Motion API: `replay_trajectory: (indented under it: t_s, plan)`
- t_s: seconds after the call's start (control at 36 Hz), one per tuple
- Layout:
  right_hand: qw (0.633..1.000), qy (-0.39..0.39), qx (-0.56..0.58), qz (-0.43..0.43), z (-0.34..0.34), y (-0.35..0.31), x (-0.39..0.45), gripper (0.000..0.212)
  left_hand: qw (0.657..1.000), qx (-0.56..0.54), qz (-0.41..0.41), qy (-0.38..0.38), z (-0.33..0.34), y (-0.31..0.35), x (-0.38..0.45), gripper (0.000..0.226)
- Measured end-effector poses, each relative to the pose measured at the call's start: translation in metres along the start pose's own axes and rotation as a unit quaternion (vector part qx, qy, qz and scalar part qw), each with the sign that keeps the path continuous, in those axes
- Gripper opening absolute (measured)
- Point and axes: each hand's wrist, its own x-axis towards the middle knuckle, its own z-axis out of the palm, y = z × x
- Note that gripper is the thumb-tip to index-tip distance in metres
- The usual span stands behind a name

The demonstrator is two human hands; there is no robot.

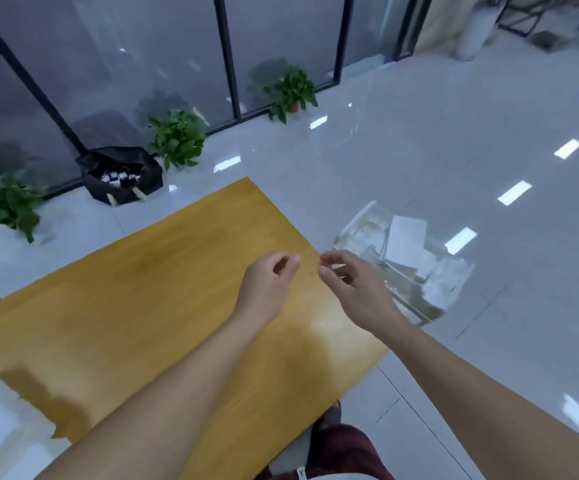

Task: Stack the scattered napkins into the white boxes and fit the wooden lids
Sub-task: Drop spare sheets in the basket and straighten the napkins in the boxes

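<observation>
A single wide-angle head view looks forward and steeply down from above the wooden table [135, 306], close enough that both forearms fill the lower frame. It faces across the table's far corner toward the tiled floor [419, 150] and the glass partition [125, 64] beyond the table.

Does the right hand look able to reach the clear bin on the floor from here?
Probably yes: the right hand hovers at the table edge, with the clear bin just beyond it and nothing visible between.
</observation>
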Motion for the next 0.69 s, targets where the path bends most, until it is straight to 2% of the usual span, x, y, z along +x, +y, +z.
replay_trajectory:
  t_s: [0.19, 0.33, 0.5, 0.58, 0.69]
  plan:
    - [0.991, 0.115, -0.003, 0.065, -0.086, 0.049, 0.039, 0.017, 0.995, -0.007, 0.008, -0.102, 0.085, 0.053, 0.066, 0.016]
    - [0.975, 0.172, -0.046, 0.136, -0.133, 0.1, 0.068, 0.023, 0.988, 0.028, -0.003, -0.151, 0.148, 0.068, 0.107, 0.017]
    - [0.962, 0.192, -0.076, 0.177, -0.159, 0.141, 0.092, 0.044, 0.981, 0.084, -0.005, -0.177, 0.209, 0.078, 0.143, 0.006]
    - [0.961, 0.189, -0.07, 0.189, -0.164, 0.15, 0.1, 0.055, 0.977, 0.102, -0.031, -0.186, 0.232, 0.078, 0.155, 0.003]
    - [0.962, 0.178, -0.059, 0.197, -0.168, 0.157, 0.108, 0.057, 0.972, 0.116, -0.059, -0.194, 0.256, 0.073, 0.16, 0.016]
